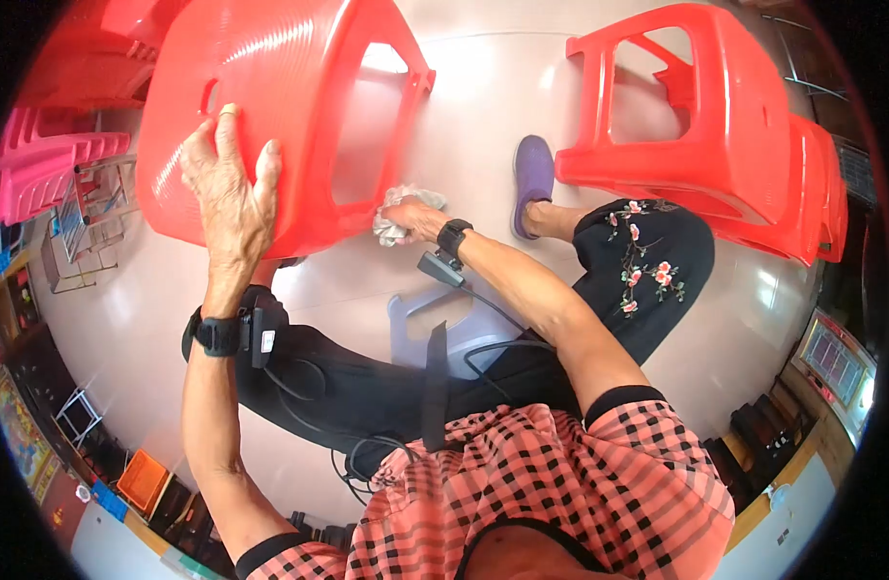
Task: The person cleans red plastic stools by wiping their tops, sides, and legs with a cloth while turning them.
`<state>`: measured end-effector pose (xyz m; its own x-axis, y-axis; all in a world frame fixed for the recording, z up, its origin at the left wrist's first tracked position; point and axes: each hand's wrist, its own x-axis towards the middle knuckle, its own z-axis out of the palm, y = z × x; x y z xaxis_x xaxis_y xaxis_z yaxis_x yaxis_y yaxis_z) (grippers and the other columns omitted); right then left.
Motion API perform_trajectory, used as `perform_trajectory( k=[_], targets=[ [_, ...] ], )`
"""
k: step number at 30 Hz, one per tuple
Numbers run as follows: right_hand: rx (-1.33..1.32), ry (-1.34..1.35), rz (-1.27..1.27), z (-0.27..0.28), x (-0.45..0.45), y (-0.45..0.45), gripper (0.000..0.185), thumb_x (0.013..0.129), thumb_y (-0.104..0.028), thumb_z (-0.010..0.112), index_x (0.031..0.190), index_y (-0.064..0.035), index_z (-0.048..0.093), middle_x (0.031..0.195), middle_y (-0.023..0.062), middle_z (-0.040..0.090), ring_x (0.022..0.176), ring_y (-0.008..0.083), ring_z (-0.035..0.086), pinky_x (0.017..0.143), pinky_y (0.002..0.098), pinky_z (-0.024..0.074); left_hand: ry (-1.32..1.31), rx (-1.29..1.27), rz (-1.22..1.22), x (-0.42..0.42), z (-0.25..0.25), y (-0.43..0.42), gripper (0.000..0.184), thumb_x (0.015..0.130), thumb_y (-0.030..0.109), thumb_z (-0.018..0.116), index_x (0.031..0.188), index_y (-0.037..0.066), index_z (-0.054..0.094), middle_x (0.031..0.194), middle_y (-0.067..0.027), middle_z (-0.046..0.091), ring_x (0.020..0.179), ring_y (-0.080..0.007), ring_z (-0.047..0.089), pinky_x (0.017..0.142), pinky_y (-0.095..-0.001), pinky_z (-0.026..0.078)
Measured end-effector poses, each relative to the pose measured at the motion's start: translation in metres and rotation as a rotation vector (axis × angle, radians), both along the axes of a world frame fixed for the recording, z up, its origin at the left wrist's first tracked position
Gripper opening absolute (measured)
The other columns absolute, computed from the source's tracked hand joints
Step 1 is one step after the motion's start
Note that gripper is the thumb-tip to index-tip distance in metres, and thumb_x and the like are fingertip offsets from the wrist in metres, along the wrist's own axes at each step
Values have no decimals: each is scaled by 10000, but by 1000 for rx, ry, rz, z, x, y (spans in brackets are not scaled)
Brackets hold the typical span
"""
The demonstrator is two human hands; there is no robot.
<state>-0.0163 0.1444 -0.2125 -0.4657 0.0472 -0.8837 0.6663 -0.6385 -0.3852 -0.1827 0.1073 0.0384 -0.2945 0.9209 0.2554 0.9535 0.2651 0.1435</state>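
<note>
A red plastic stool [299, 126] lies tipped in front of me, its ridged seat turned to the left and its legs to the right. My left hand [227, 188] rests on the seat, fingers spread, beside a small slot. Bunched in my right hand [415, 215] is a whitish cloth [394, 230]. The cloth is at the stool's lower leg; whether it presses on the plastic I cannot tell. My right fingers are partly hidden by the cloth.
More red stools [676, 116] lie on the right. Pink stools [58, 164] and a metal folding frame [87, 217] stand at the left. A pale purple stool [406, 329] is under me. Black cables [493, 309] hang from my wrists. An orange basket [145, 480] is at lower left.
</note>
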Motion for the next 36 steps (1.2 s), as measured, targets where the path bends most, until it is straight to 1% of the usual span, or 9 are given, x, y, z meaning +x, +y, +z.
perform_trajectory(
  k=[1,8,12,17,25,28,34,35,36],
  targets=[
    [22,14,-34,12,-2,0,220,930,-264,552,897,-53,607,844,78,651,652,151,624,482,289,515,5,5,8,-1,-2,1,586,885,353,592,1340,16,438,1278,-248,389,1227,-402,356,1053,-514,261],
    [-39,284,-113,133,0,15,213,907,-267,607,972,-66,583,862,42,644,766,182,636,600,335,549,31,64,-3,-5,-8,0,557,904,346,577,1329,10,450,1275,-260,386,1221,-410,352,1035,-524,278],
    [208,430,-104,204,11,31,231,878,-237,615,920,-12,581,750,81,624,579,166,596,442,310,475,45,89,0,-2,-6,1,558,897,342,580,1319,-1,458,1252,-265,402,1207,-410,368,1027,-525,289],
    [406,728,-580,217,-10,78,160,889,-150,575,889,10,582,690,88,612,506,167,571,394,292,448,66,106,-9,-1,-9,1,557,889,338,585,1310,-6,466,1242,-271,413,1191,-413,384,1021,-525,299],
    [880,472,-555,183,-31,225,187,807,-101,543,967,-19,595,824,127,638,739,215,625,645,356,517,74,76,23,-2,-12,1,542,916,350,548,1319,-2,460,1270,-243,416,1220,-392,382,1044,-508,290],
    [1593,416,-370,189,-38,194,295,780,-110,546,1063,-31,568,942,184,609,896,306,593,774,419,490,71,79,29,-2,-14,2,532,912,346,550,1316,8,470,1272,-240,416,1216,-392,386,1038,-504,293],
    [1423,771,-371,225,-21,36,438,776,-203,641,1171,-29,564,1144,279,556,1080,436,518,938,492,427,67,80,-44,-12,-17,-1,521,890,324,565,1311,30,475,1259,-233,430,1211,-394,390,1023,-496,303],
    [1683,894,-424,216,-21,18,401,778,-191,653,1145,-49,575,1126,273,559,1078,433,516,938,487,426,117,87,-117,-12,-14,-6,521,885,307,563,1321,39,464,1256,-223,439,1212,-392,392,1026,-497,300],
    [1431,946,-547,213,-16,-1,358,792,-202,646,1119,-69,593,1120,243,563,1065,422,519,912,480,432,-60,153,-5,-11,-17,-3,520,889,297,557,1328,36,455,1250,-219,445,1211,-386,396,1027,-484,305]
  ],
)
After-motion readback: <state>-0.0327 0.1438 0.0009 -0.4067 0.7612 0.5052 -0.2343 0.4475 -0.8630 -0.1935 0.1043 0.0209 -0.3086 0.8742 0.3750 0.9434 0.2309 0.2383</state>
